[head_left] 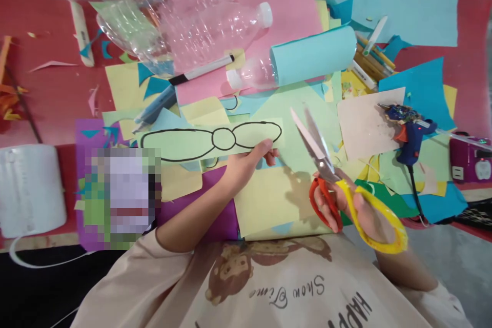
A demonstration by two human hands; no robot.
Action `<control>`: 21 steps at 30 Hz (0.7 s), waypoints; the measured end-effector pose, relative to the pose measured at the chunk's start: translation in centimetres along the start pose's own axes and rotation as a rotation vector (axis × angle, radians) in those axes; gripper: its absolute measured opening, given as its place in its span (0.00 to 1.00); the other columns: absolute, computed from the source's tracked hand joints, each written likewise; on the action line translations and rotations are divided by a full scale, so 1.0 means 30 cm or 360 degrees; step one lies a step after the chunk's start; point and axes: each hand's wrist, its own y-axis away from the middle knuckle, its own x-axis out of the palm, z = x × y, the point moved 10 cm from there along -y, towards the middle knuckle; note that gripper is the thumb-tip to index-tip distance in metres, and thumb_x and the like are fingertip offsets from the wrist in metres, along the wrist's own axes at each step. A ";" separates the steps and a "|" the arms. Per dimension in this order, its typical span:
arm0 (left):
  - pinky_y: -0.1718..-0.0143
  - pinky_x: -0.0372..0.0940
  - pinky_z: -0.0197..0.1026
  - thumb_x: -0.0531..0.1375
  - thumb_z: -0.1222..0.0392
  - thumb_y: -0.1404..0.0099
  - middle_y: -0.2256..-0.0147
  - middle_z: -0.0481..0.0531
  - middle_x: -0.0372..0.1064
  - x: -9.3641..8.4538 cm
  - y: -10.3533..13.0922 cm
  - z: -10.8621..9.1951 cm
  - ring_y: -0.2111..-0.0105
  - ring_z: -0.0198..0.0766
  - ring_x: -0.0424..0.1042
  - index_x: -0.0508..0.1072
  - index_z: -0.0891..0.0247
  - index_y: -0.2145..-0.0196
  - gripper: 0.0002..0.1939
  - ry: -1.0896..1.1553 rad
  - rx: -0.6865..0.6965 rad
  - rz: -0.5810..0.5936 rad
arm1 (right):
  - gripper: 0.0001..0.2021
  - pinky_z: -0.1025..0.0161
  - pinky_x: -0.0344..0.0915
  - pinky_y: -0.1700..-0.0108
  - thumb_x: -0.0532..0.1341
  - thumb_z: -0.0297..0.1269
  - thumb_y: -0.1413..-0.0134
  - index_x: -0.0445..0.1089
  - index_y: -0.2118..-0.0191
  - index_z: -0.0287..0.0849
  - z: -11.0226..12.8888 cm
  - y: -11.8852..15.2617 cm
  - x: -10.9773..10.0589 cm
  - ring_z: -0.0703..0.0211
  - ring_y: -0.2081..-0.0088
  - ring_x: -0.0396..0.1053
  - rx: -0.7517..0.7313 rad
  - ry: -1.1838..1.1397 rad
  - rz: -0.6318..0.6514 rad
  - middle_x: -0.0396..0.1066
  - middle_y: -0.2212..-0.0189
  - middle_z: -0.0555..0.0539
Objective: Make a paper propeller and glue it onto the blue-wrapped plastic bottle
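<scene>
My left hand [249, 166] pinches the right end of a pale green paper strip [180, 144] between thumb and fingers. Black marker lines on the strip draw a bow shape: two long loops with a circle between them. In my right hand [357, 207] is a pair of scissors [326, 169] with one red and one yellow handle; my fingers are through the loops. Its blades are parted and point up and away from me, a little to the right of the strip and apart from it.
Clear plastic bottles [215, 31] lie at the back, one wrapped in light blue paper [315, 55]. A blue glue gun [411, 141] with a cord rests at right. Marker pens [203, 69], paper sheets [269, 200] and scraps cover the red table [46, 87]. A white box-like object [31, 189] stands left.
</scene>
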 end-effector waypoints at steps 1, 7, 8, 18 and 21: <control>0.66 0.68 0.38 0.57 0.51 0.38 0.81 0.48 0.69 0.001 0.002 0.004 0.76 0.35 0.71 0.70 0.63 0.80 0.17 -0.0006 -0.0010 -0.0001 | 0.29 0.64 0.56 0.83 0.47 0.68 0.46 0.61 0.54 0.46 -0.014 -0.002 0.018 0.66 0.84 0.57 0.0024 -0.0080 0.0018 0.61 0.73 0.51; 0.62 0.68 0.38 0.57 0.52 0.38 0.80 0.48 0.71 -0.005 0.011 0.002 0.74 0.35 0.72 0.71 0.62 0.82 0.18 -0.0080 0.0046 -0.0026 | 0.29 0.68 0.50 0.85 0.52 0.66 0.46 0.55 0.50 0.47 -0.040 -0.020 0.082 0.74 0.85 0.52 0.0021 -0.0173 0.0081 0.59 0.70 0.54; 0.63 0.67 0.38 0.57 0.52 0.38 0.79 0.48 0.71 -0.005 0.012 0.004 0.74 0.35 0.72 0.71 0.62 0.81 0.18 -0.0090 0.0045 -0.0026 | 0.30 0.68 0.49 0.85 0.52 0.67 0.47 0.54 0.51 0.46 -0.043 -0.022 0.083 0.74 0.85 0.52 0.0036 -0.0165 0.0066 0.59 0.70 0.55; 0.66 0.66 0.37 0.56 0.50 0.38 0.80 0.49 0.71 0.017 0.014 0.015 0.76 0.35 0.70 0.71 0.62 0.82 0.19 -0.0119 0.0005 0.0028 | 0.31 0.66 0.48 0.87 0.51 0.70 0.50 0.56 0.54 0.47 -0.039 -0.030 0.085 0.71 0.85 0.50 0.0068 -0.0094 -0.0029 0.58 0.73 0.54; 0.66 0.66 0.38 0.56 0.50 0.39 0.80 0.49 0.71 0.013 0.013 0.014 0.77 0.36 0.70 0.71 0.61 0.83 0.19 -0.0125 -0.0001 0.0008 | 0.35 0.65 0.46 0.87 0.50 0.72 0.51 0.56 0.50 0.47 -0.038 -0.034 0.088 0.70 0.85 0.49 0.0080 -0.0085 -0.0016 0.58 0.73 0.54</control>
